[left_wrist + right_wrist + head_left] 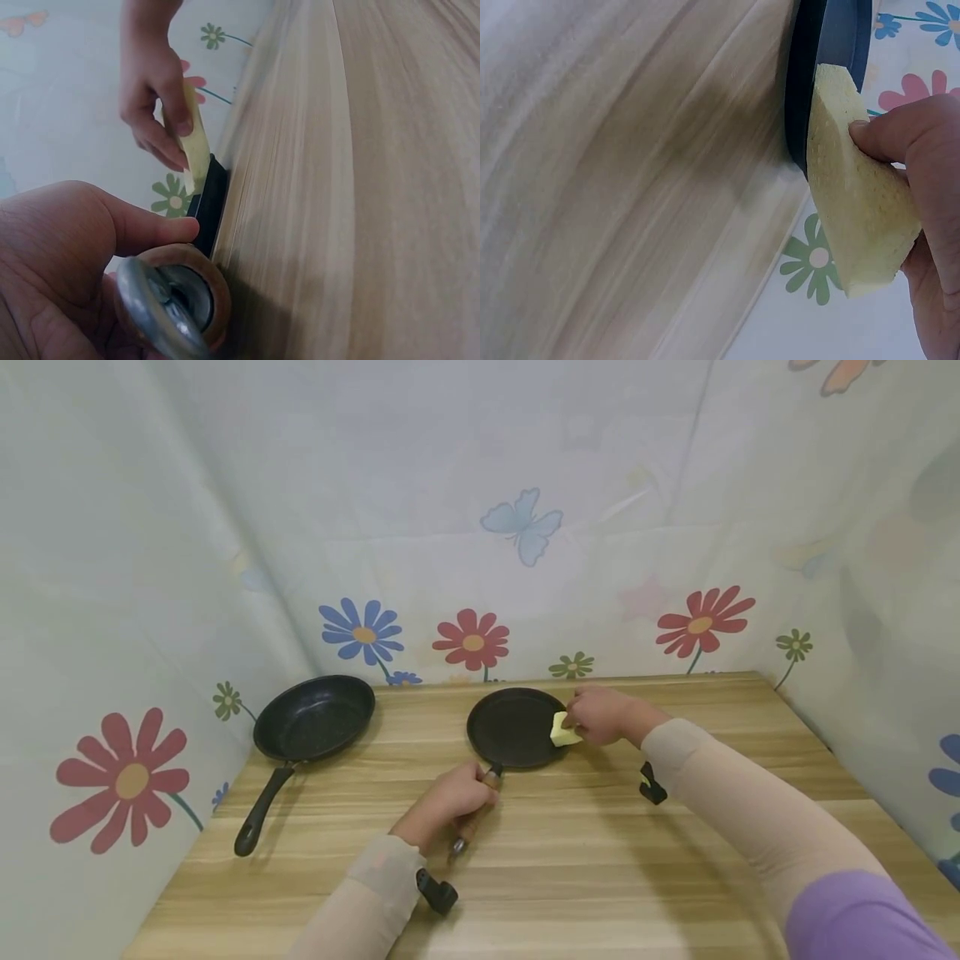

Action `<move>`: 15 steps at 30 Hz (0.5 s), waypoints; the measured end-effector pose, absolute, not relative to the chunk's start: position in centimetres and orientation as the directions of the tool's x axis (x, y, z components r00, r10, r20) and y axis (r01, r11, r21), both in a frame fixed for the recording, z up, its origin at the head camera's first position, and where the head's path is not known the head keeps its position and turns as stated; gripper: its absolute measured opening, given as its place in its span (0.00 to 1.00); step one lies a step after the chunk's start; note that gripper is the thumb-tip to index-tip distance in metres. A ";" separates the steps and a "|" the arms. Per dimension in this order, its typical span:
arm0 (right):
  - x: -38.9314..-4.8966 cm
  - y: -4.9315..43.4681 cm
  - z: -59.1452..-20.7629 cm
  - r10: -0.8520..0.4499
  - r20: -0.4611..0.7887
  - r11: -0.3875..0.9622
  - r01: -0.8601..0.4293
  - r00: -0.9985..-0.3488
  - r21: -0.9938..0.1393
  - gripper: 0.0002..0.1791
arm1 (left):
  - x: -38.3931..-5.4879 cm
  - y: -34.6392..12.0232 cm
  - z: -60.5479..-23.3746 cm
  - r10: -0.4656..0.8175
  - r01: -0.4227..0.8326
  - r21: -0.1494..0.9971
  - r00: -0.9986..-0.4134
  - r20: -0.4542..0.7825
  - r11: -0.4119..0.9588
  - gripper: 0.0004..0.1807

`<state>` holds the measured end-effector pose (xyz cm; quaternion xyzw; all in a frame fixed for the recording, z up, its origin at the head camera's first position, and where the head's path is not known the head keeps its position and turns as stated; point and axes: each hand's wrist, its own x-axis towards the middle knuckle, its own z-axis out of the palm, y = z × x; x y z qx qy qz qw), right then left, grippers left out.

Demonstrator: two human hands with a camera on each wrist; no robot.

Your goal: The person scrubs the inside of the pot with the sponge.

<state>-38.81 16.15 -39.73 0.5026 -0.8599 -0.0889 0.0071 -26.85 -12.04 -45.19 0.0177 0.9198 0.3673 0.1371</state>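
A flat round black pan (513, 727) lies on the wooden table, its handle pointing toward me. My left hand (453, 797) grips the wooden handle (472, 823), which ends in a metal hanging loop (154, 304) that shows large in the left wrist view. Between thumb and fingers, my right hand (602, 715) pinches a pale yellow sponge (564, 731) at the pan's right rim. In the right wrist view the sponge's tip overlaps the pan's dark edge (801, 97). The thumb presses on one broad face of the sponge.
A deeper black frying pan (315, 717) stands at the table's back left corner, its black handle (262, 810) toward the front. Behind the wooden table (585, 877) hangs a white curtain (420, 560) printed with flowers and butterflies. Dark wrist mounts sit at both wrists.
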 end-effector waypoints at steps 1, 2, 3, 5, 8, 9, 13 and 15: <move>-38.7 16.1 -39.7 -0.864 -0.079 0.483 -0.862 -0.498 0.151 0.16 | -26.8 -12.0 -45.2 0.133 -0.072 0.683 -0.961 -0.242 0.727 0.14; -38.5 16.1 -39.7 -0.863 -0.083 0.485 -0.863 -0.499 0.143 0.17 | -26.9 -12.0 -45.1 0.134 -0.073 0.686 -0.961 -0.244 0.724 0.14; -38.4 16.1 -39.7 -0.863 -0.083 0.485 -0.864 -0.498 0.139 0.17 | -26.9 -12.0 -45.1 0.134 -0.075 0.686 -0.960 -0.246 0.724 0.14; -38.2 16.0 -39.7 -0.867 -0.082 0.478 -0.868 -0.491 0.134 0.17 | -26.9 -12.1 -45.0 0.137 -0.077 0.692 -0.959 -0.249 0.718 0.14; -38.0 15.9 -39.8 -0.881 -0.070 0.456 -0.879 -0.468 0.135 0.17 | -26.9 -12.1 -44.9 0.145 -0.073 0.697 -0.958 -0.249 0.713 0.14; -37.9 15.9 -39.8 -0.886 -0.065 0.449 -0.884 -0.460 0.131 0.17 | -27.0 -12.1 -44.9 0.149 -0.068 0.697 -0.957 -0.247 0.714 0.14; -37.7 15.8 -39.9 -0.899 -0.048 0.427 -0.894 -0.436 0.132 0.17 | -27.1 -12.1 -45.0 0.166 -0.042 0.691 -0.959 -0.232 0.721 0.14; -37.5 15.7 -40.0 -0.903 -0.046 0.419 -0.898 -0.428 0.136 0.17 | -27.2 -12.1 -45.1 0.168 -0.029 0.682 -0.961 -0.220 0.731 0.14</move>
